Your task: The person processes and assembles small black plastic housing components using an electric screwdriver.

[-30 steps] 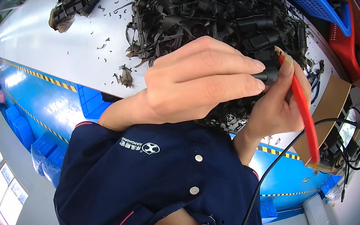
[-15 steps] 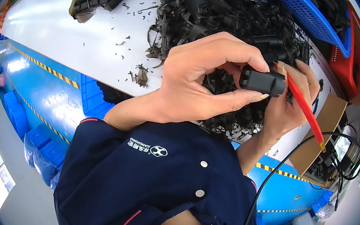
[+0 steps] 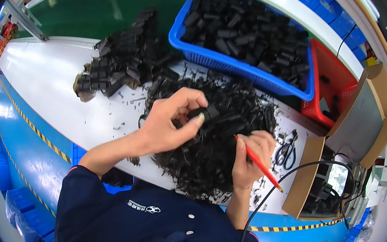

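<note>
Between the thumb and fingers of my left hand (image 3: 166, 125) is a small black plastic housing (image 3: 211, 111), held over a dark heap. My right hand (image 3: 252, 159) grips a slim red pen-like tool (image 3: 265, 169) with a yellowish end pointing toward me. Its other tip comes out by my thumb, apart from the housing. Beneath both hands spreads a heap of black plastic scraps (image 3: 182, 170), with some parts among them that I cannot tell one by one. Farther left, a cluster of black cylindrical parts (image 3: 123, 59) lies on the white table (image 3: 50, 67).
A blue basket (image 3: 244, 65) full of black parts stands beyond the heap, beside a red basket (image 3: 323, 110). Black-handled scissors (image 3: 286, 155) lie right of my right hand. An open cardboard box (image 3: 303, 183) is at the right, crossed by a black cable (image 3: 288, 174).
My hands have drawn apart and moved down toward the heap, each keeping its hold. The red tool has come away from the housing. The view has shifted, bringing the whole blue basket in.
</note>
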Motion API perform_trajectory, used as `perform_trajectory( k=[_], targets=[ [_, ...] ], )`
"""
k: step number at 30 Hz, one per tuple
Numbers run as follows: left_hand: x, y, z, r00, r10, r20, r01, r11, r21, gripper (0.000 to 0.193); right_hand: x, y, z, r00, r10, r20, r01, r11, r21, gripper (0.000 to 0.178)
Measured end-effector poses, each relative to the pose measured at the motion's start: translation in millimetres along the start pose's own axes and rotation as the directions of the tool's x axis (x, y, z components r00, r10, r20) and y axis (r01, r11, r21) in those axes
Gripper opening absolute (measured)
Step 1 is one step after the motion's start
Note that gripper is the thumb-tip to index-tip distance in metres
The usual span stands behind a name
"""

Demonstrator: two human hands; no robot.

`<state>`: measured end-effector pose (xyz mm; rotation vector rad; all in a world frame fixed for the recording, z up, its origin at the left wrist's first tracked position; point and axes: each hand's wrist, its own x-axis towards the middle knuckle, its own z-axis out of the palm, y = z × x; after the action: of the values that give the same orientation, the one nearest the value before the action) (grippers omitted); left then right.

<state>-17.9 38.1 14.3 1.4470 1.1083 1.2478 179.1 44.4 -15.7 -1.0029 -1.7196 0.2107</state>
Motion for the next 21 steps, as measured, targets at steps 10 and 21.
perform_trajectory(
  k=[10, 21],
  targets=[
    [182, -22, -40, 0.79, 0.557, -0.255, -0.327, 0.735, 0.593, 0.032, -8, 3, -2, 0.999, 0.025, -0.023, -0.024, 0.999, 0.031, 0.002],
    [174, -28, -43, 0.631, 0.775, 0.006, -0.322, 0.255, 0.912, 0.024, -10, 8, -8, 0.953, 0.208, -0.222, -0.163, 0.965, 0.204, 0.003]
  ],
)
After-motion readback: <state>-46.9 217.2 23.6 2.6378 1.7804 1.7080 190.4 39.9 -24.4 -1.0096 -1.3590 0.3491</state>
